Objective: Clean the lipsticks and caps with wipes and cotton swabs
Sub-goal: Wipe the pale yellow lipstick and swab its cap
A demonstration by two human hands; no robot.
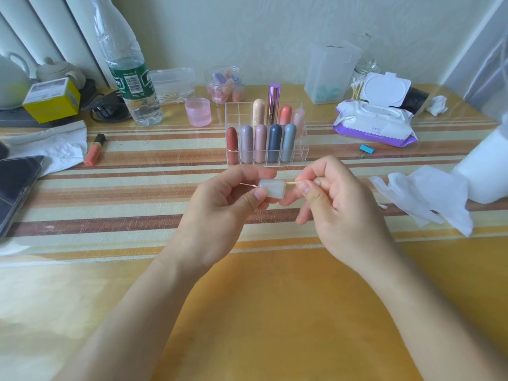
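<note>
Holding one translucent cap (270, 188) above the striped table (137, 204), we grip it in the left hand (220, 215), thumb on the near side and index finger over the top. The cap's long axis runs roughly level, left to right, and its right end faces the right hand (338, 213). That hand pinches one cotton swab (292, 182) between thumb and fingertips. The swab stick lies on nearly the same left-right line and points at the cap, where its tip is hidden. A thin pale line also shows left of the cap; we cannot tell whether it is the same stick.

Count of items behind the hands:
- One clear organizer (302, 156) holds nine upright lipsticks (260, 144), five in the front row and four in the back.
- One orange tube (94, 149) lies flat to the left, black end away from us.
- One wipes pack (373, 125) sits at the right with its lid raised.
- One loose wipe (428, 199) lies near the right hand.
</note>
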